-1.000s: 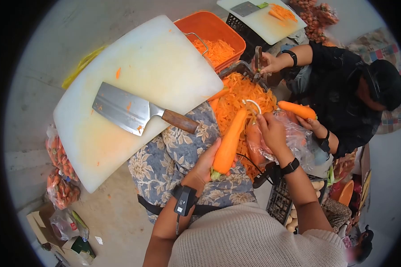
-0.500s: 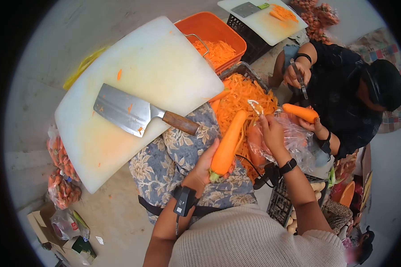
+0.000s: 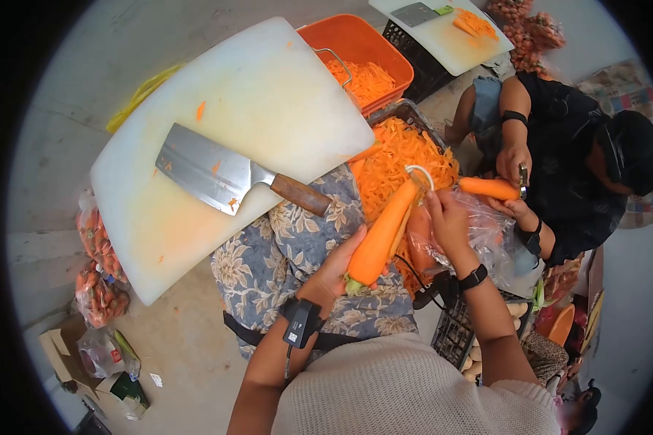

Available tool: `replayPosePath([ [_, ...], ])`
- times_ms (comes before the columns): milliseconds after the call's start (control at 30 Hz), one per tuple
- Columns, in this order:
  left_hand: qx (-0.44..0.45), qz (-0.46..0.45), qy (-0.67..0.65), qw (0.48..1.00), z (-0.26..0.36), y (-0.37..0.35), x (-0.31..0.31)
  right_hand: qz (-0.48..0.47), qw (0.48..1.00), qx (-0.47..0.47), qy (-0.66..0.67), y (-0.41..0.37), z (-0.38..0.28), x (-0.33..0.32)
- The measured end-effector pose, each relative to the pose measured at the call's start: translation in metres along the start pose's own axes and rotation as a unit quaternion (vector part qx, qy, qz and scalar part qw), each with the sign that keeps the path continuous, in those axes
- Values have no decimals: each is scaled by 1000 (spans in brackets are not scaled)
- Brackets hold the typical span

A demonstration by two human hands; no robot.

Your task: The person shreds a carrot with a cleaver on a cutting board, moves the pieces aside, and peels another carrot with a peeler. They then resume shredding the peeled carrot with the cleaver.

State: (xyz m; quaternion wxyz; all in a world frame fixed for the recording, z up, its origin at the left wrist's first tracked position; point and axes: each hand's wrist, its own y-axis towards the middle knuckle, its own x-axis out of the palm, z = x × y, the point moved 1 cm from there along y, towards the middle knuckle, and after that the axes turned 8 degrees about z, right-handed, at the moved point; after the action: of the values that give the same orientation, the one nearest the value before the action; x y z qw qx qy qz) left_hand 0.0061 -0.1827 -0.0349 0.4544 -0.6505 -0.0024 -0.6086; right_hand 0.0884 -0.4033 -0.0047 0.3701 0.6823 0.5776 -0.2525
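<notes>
Lap over concrete floor [image 3: 189, 348], carrot [image 3: 382, 235] in left hand [image 3: 335, 272], peeler [image 3: 418, 174] in right hand [image 3: 448, 220]

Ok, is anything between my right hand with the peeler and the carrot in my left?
Nothing visible. The right hand holds the peeler right at the far tip of the carrot, whose stem end sits in the left hand. The peelings lie beyond it, not between.

The carrot [image 3: 381, 233] is long, thick and bright orange, with a stub of green at its blunt lower end; it slants up to the right, its base gripped in the left hand [image 3: 332, 274]; the peeler [image 3: 418, 174], white-looped, touches its narrow tip, held by the right hand [image 3: 448, 217].
</notes>
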Motion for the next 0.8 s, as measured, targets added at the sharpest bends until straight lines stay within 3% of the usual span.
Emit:
replayPosePath([
  [33,-6,-14,-4,1000,1,1,1,11,996,86,-10,11,12,-2],
  [133,8,9,-19,1000,1,1,5,29,996,64,58,13,11,-16],
  [167,8,10,-25,1000,0,0,5,11,996,42,72,1,-3,-22],
  [300,12,36,-57,998,7,-8,22,-151,959,-213,108,-41,-51,-34],
  [333,33,40,-63,997,9,-11,25,-152,960,-210,109,-43,-52,-31],
  [400,3,7,-36,999,5,0,7,-230,953,-180,74,-48,-49,-19],
  [433,-25,-30,-9,999,2,2,2,-145,973,-159,79,-47,-39,-8],
  [500,-18,-26,-19,999,-1,4,-1,-52,998,-9,46,-23,-11,3],
  [533,-9,-24,-29,999,0,4,-1,-50,998,-11,47,-14,5,4],
  [600,3,-33,-15,999,3,-1,3,-2,981,168,97,2,23,0],
  [633,11,-40,-5,999,3,-4,6,-4,982,166,95,1,20,-2],
  [700,11,-5,-30,999,4,-8,17,-3,990,62,125,-13,2,-12],
  [800,4,30,-48,998,5,-4,19,-107,980,-141,90,-39,-45,-25],
])
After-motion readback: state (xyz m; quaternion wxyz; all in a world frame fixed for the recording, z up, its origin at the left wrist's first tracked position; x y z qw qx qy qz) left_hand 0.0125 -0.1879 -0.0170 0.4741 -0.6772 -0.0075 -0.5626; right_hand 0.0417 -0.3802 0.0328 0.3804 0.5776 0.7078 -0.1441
